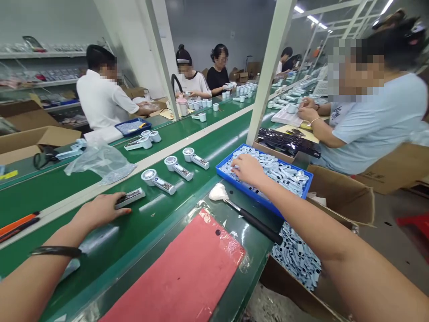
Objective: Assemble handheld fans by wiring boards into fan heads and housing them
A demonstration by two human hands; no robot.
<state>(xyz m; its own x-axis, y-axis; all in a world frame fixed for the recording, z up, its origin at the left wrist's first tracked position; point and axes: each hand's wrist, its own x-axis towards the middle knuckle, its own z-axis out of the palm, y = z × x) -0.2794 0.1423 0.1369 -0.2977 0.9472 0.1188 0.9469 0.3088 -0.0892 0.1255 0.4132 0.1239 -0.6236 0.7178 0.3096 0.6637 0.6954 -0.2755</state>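
Observation:
On the green conveyor belt, my left hand (100, 210) is closed around a light-blue device with a long handle (132, 197); the handle's inner parts show and its other end is hidden under my fingers. Beyond it lie similar round-headed devices, the nearest one (157, 181) with its handle toward me. My right hand (250, 170) is over a blue tray (218, 170) heaped with small light-blue plastic strips (284, 174). Its fingers are curled together at the tray's left part, and whatever they pinch is too small or hidden to make out.
A black-handled hammer with a white-wrapped head (250, 217) lies between tray and red sheet (187, 268). Under the bench edge is a carton of blue strips (296, 255). A plastic bag (100, 163), a metal post (268, 71) and a co-worker (375, 120) stand around.

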